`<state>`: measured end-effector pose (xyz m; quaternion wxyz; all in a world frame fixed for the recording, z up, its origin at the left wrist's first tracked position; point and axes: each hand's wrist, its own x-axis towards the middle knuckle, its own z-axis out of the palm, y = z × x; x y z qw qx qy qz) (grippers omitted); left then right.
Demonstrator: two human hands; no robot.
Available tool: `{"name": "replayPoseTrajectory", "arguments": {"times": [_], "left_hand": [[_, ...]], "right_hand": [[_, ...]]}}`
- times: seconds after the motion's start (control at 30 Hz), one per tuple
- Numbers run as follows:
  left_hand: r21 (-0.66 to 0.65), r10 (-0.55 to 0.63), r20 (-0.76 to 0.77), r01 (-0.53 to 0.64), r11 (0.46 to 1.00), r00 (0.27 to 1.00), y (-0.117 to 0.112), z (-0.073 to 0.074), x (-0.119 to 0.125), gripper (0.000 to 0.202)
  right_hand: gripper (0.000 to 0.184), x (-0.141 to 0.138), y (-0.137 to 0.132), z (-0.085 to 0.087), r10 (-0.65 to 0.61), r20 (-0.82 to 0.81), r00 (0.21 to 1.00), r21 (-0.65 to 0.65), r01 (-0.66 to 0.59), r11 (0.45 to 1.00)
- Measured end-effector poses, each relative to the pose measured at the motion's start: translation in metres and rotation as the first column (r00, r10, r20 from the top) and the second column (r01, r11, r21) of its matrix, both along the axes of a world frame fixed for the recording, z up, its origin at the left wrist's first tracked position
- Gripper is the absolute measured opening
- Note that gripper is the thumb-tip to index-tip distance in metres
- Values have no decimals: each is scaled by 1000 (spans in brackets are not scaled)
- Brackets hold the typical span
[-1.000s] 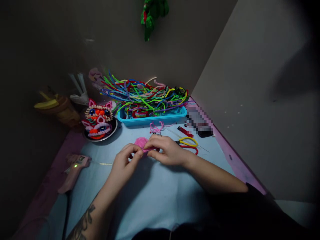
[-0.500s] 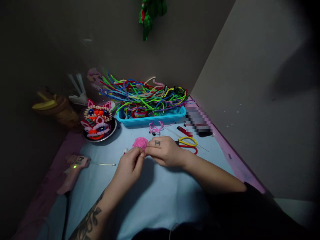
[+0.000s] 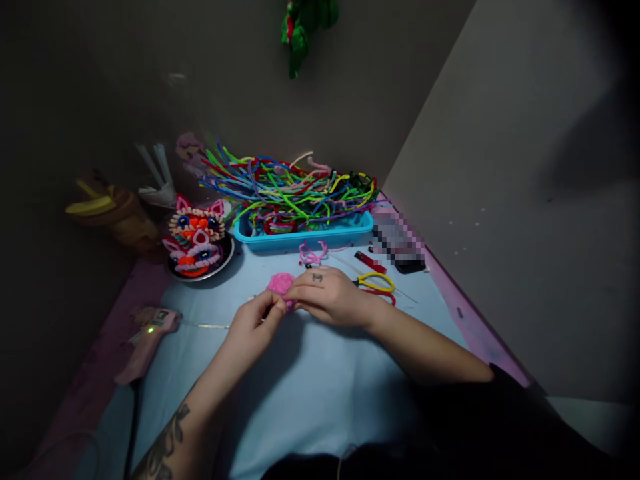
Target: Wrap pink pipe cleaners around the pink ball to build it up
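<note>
Head view, left hand: the left hand has its fingertips pinched shut on the near edge of the fuzzy pink pipe-cleaner piece.
Head view, right hand: the right hand curls over the same piece from the right; its fingers seem closed on it, though dim light blurs the contact.
Pink piece: it sits low over the pale blue tabletop, between both hands.
Behind: a blue plastic tray heaped with coloured pipe cleaners.
Right: yellow-and-red-handled scissors, just beside the right hand.
Left: a pink glue gun, well apart.
</note>
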<state>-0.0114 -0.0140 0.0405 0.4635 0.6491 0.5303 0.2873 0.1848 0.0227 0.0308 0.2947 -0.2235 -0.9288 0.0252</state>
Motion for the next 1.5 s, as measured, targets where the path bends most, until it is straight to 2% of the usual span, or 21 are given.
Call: {"name": "replayPoseTrajectory", "arguments": {"times": [0.17,0.33,0.47,0.57,0.63,0.73,0.77,0.93,1.03,1.1,1.13,1.17,1.2,1.23,1.27,1.3,1.33,1.37,1.43,1.47,1.5], "left_hand": [[-53,-30,47,33,998,998,-1,-9,2,26],[-169,-17,199,51,984,980,-2,-15,4,32],[-280,11,316,82,956,949,-3,-14,5,33],[-338,55,375,81,937,925,-3,-13,6,33],[-344,97,381,44,938,920,-2,-13,5,32],[-324,138,370,-11,946,919,-1,-12,4,32],[-318,142,368,-19,948,919,0,-12,4,33],[-287,105,370,6,958,923,-2,-10,5,36],[-274,86,378,23,961,922,-3,-9,7,38],[-265,119,391,-12,964,912,-3,-8,7,38],[-262,150,401,-44,964,904,-2,-8,7,37],[-265,181,411,-73,962,894,-2,-7,7,37],[-271,203,422,-91,958,884,-1,-7,6,37],[-279,215,429,-97,955,877,-1,-7,6,37],[-288,218,433,-94,953,875,-1,-7,6,37],[-297,214,433,-85,951,876,-1,-8,7,38],[-304,205,431,-73,950,878,-1,-9,7,38],[-309,194,426,-60,949,884,-2,-10,9,39],[-308,165,410,-35,951,897,-3,-12,12,40],[-303,149,401,-23,953,904,-3,-12,13,40],[-298,132,392,-10,954,911,-4,-13,14,41]], "right_hand": [[13,-2,-2,-1,10,23,1000,106,-13,994],[15,-3,-3,-1,5,4,1000,252,-6,968],[15,-5,-3,-4,5,-9,1000,279,-2,960],[15,-3,-2,-4,24,-2,1000,233,-23,972],[16,1,-1,0,8,-26,1000,174,-3,985],[38,5,0,8,-59,-72,996,133,69,989],[39,5,-1,10,-78,-76,994,135,88,987],[22,2,-2,4,-94,-24,995,189,97,977],[23,2,-5,0,-143,-75,987,265,158,951],[27,3,-7,2,-210,-222,952,271,268,925],[30,4,-8,3,-250,-335,909,235,337,912],[32,4,-8,5,-293,-455,841,155,399,904],[31,4,-7,6,-346,-566,748,22,433,901],[29,3,-6,7,-411,-643,646,-157,414,897],[30,1,-3,7,-483,-673,560,-359,324,875],[32,-1,-1,8,-548,-664,508,-545,172,820],[36,-4,2,8,-592,-640,490,-685,-13,729],[40,-6,4,8,-619,-617,486,-766,-193,613],[44,-10,7,8,-656,-583,479,-805,-448,389],[43,-11,8,8,-678,-568,465,-796,-519,311],[40,-11,8,8,-698,-555,453,-784,-565,257]]}}
